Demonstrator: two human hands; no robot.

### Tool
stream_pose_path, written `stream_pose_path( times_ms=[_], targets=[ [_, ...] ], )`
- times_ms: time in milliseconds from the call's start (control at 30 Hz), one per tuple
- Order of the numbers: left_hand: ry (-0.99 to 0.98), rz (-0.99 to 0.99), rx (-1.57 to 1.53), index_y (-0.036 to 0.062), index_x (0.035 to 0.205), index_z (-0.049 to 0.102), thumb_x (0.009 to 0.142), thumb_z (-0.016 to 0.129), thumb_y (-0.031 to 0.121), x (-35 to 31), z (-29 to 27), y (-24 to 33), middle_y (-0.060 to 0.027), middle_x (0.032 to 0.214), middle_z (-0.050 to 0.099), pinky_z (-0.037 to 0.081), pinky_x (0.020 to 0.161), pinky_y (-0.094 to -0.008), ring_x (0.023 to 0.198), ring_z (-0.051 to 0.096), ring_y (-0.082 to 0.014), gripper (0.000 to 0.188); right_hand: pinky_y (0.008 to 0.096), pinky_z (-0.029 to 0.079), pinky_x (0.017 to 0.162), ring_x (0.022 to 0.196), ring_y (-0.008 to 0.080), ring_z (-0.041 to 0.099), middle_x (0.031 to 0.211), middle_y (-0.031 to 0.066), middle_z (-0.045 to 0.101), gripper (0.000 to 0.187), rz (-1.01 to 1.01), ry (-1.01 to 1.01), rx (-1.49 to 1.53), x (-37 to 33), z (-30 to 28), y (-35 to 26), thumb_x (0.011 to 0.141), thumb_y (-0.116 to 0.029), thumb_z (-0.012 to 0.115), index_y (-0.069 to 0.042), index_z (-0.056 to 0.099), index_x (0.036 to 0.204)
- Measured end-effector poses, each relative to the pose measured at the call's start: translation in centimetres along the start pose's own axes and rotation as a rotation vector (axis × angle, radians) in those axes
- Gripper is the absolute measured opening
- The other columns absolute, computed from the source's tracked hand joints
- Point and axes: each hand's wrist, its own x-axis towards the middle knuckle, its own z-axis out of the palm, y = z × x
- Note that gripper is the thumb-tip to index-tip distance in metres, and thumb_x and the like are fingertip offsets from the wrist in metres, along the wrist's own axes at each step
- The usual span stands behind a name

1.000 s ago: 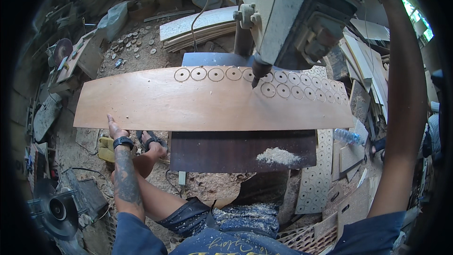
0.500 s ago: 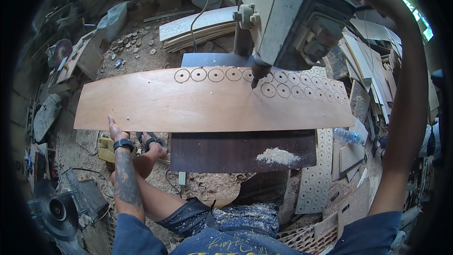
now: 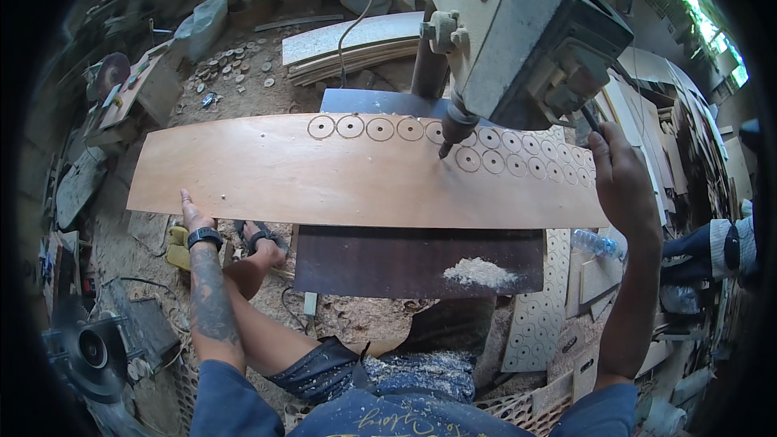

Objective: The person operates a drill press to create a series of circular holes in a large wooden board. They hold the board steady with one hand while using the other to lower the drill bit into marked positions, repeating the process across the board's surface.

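Observation:
A long, light-brown plywood board (image 3: 299,178) with gently curved edges lies across the drill press table. Rows of cut circles with centre holes run along its far edge and right part. My left hand (image 3: 196,215) grips its near left edge, thumb on top and fingers hidden below. Over the board hangs the drill press head (image 3: 518,40); its cutting bit (image 3: 444,148) points down at the surface beside the circles, and I cannot tell whether it touches. To the right, my right hand (image 3: 622,170) is closed around the press's feed lever (image 3: 590,116).
A dark board (image 3: 372,259) with a sawdust pile (image 3: 479,273) sits nearer me. Stacked planks (image 3: 356,44) and scattered wooden discs (image 3: 231,65) lie beyond. A fan (image 3: 93,350) stands left; a plastic bottle (image 3: 597,243) and drilled panel (image 3: 534,328) are at right.
My right hand has swung down with the lever from high up to beside the board's right end. The bit has come lower, and the board's left end has shifted slightly.

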Motion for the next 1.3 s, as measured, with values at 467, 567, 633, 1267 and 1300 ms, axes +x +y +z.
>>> stream_pose_path(
  times_ms=[467, 567, 633, 1267, 1300],
  targets=[
    [-0.077, -0.023, -0.066, 0.006, 0.137, 0.052, 0.096, 0.054, 0.056, 3.9, -2.5, 2.2, -0.0132, 0.135, 0.059, 0.044, 0.106, -0.0482, 0.121, 0.057, -0.0332, 0.065, 0.0297, 0.04, 0.041, 0.042, 0.0085, 0.046, 0.055, -0.0015, 0.049, 0.046, 0.274, -0.337, 0.433, 3.1, 1.7, 1.0, 0.101, -0.036, 0.057, -0.003, 0.056, 0.07],
    [0.003, 0.003, -0.003, 0.0048, 0.135, 0.053, 0.096, 0.056, 0.055, 4.7, -2.9, 1.9, -0.013, 0.132, 0.061, 0.046, 0.105, -0.0465, 0.117, 0.06, -0.0324, 0.064, 0.0288, 0.034, 0.043, 0.046, 0.0066, 0.04, 0.056, -0.0035, 0.047, 0.047, 0.205, -0.202, 0.473, 2.6, 4.2, 2.3, 0.101, -0.036, 0.058, -0.003, 0.055, 0.067],
    [-0.027, 0.012, -0.01, 0.0043, 0.135, 0.053, 0.095, 0.058, 0.054, 5.0, -3.2, 1.6, -0.0131, 0.13, 0.062, 0.047, 0.104, -0.0453, 0.115, 0.061, -0.0317, 0.064, 0.0307, 0.03, 0.047, 0.051, 0.0071, 0.039, 0.055, -0.0032, 0.045, 0.047, 0.157, -0.134, 0.52, 2.3, 6.0, 2.8, 0.101, -0.036, 0.058, -0.002, 0.056, 0.069],
    [-0.042, -0.024, -0.023, 0.0066, 0.139, 0.05, 0.099, 0.049, 0.056, 3.3, -2.3, 2.2, -0.0153, 0.138, 0.057, 0.042, 0.108, -0.0506, 0.124, 0.055, -0.0348, 0.064, 0.0395, 0.04, 0.051, 0.048, 0.0225, 0.051, 0.055, 0.0126, 0.053, 0.036, -0.131, 0.345, 0.484, 3.5, 16.2, 4.3, 0.1, -0.026, 0.056, 0.002, 0.06, 0.078],
    [-0.057, -0.014, -0.025, 0.0063, 0.139, 0.05, 0.099, 0.049, 0.055, 3.3, -2.4, 2.1, -0.0153, 0.138, 0.057, 0.042, 0.108, -0.0501, 0.124, 0.056, -0.0346, 0.064, 0.0396, 0.041, 0.051, 0.048, 0.0236, 0.052, 0.055, 0.0129, 0.054, 0.035, -0.122, 0.372, 0.472, 3.7, 16.6, 4.4, 0.1, -0.026, 0.056, 0.002, 0.06, 0.079]
  ],
)
